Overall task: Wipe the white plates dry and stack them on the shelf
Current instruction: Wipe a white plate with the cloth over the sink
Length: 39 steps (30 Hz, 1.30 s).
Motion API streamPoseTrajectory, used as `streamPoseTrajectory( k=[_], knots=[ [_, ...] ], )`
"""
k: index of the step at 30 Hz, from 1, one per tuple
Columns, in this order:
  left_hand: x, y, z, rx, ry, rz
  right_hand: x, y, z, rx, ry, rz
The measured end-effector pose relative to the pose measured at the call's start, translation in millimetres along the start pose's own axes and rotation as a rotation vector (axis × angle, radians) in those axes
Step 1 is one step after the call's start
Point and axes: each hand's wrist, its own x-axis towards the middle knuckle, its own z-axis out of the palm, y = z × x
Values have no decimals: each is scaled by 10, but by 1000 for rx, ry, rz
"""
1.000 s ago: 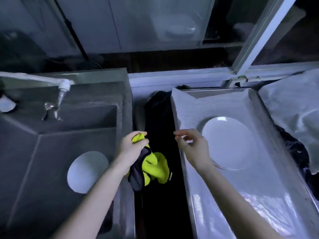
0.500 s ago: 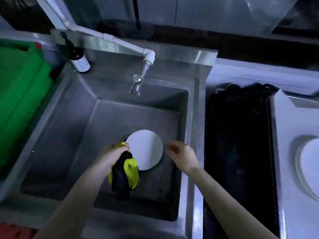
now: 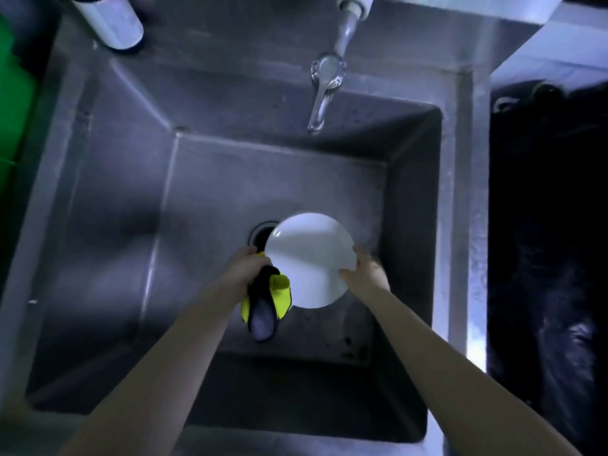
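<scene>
The white plate sits at the centre of the frame, just right of the middle, low inside the sink and partly covering the drain. The right hand pinches its right rim, thumb on the upper face and fingers curled behind the edge. Whether the plate's far side rests on the sink floor or hangs free, I cannot tell. The left hand is closed round a bunched yellow and dark cloth, which touches the plate's lower left edge.

The main risk, as I judge it, is a slip. Only 1 hand holds the plate, by a narrow pinch on a rim that is probably wet, so it could drop onto the steel and chip or crack. Lifting it straight up could also knock it against the tap at the upper centre. The cloth hangs low and could pick up water or dirt from the sink floor, then smear the plate. The shelf is out of view.

Count:
- 1 white plate
- 1 cloth
- 2 hands
- 1 sink
- 1 drain
- 1 tap
- 1 bottle at the upper left
- 1 green crate at the left edge
</scene>
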Motion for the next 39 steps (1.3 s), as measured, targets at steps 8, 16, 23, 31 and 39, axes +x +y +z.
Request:
streamPoseTrajectory(
  k=[8,16,23,31,39],
  knots=[
    [240,-60,97,112,-34,27,246,85,128,131,11,118],
    [193,-40,106,141,-43,38,224,83,103,115,65,47],
    [212,-84,90,209,-21,49,208,48,39,229,117,31],
    [-58,-24,-85,208,-20,65,-54,103,-3,498,49,-56],
    [-752,225,-321,110,-73,165,-779,-106,-363,873,-47,-201]
  ],
)
